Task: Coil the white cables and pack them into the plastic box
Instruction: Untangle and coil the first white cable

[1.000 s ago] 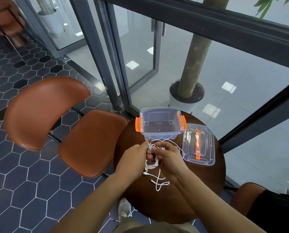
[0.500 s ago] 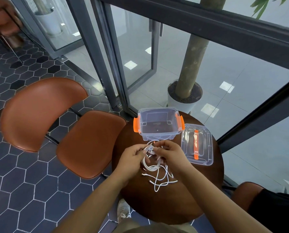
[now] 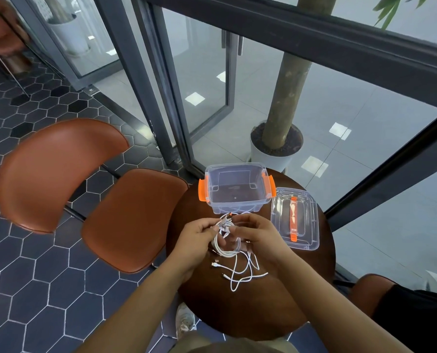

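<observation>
Open plastic box (image 3: pixel 237 209) (lid (image 3: pixel 304 234) just beside)

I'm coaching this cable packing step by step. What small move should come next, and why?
Probably wind another loop: the left hand and right hand both grip a half-made coil of white cables, but loose tails lie on the table, and the plastic box stands empty.

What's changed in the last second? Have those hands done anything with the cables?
Not much. The left hand and right hand kept hold of the white cables throughout, and nothing was let go. The loop hanging below the hands looks wider now, and the loose ends lie spread further right on the table. The box stayed empty, with its lid still beside it.
</observation>
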The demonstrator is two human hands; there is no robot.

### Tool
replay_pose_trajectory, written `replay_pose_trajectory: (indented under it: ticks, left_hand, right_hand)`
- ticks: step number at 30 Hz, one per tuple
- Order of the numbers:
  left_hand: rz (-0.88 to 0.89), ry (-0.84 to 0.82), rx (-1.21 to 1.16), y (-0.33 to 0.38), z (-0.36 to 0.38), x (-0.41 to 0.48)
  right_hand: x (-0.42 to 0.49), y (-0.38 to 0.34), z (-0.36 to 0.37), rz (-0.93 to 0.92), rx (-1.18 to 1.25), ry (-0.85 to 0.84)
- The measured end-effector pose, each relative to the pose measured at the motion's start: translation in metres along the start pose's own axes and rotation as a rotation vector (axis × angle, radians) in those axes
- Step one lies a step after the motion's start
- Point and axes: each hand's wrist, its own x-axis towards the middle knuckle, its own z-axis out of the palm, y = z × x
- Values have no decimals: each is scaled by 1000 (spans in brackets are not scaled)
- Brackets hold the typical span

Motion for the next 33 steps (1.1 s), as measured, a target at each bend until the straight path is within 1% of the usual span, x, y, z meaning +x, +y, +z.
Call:
replay_pose_trajectory:
  ticks: [5,15,21,26,28,30,33]
  left_hand:
    - [6,32,-7,0,3,3]
    - [36,21,33,4,17,9]
    - [14,65,2,3,30,14]
    - [8,151,-81,6,32,21]
    - [1,198,-26,2,25,29]
    - [13,242,111,-4,13,45]
    - [111,285,528,-7,-5,75]
  right_hand:
    - [1,1,-6,-32,-160,117]
    - [10,-3,-16,-92,-457,139]
    - [17,-5,-31,-86,-494,121]
    - [26,-11,-41,-73,-488,120]
    - [33,-14,-43,-64,-502,123]
    - [42,-17,-43,-53,-501,133]
    - [58,-19,-40,-40,-497,176]
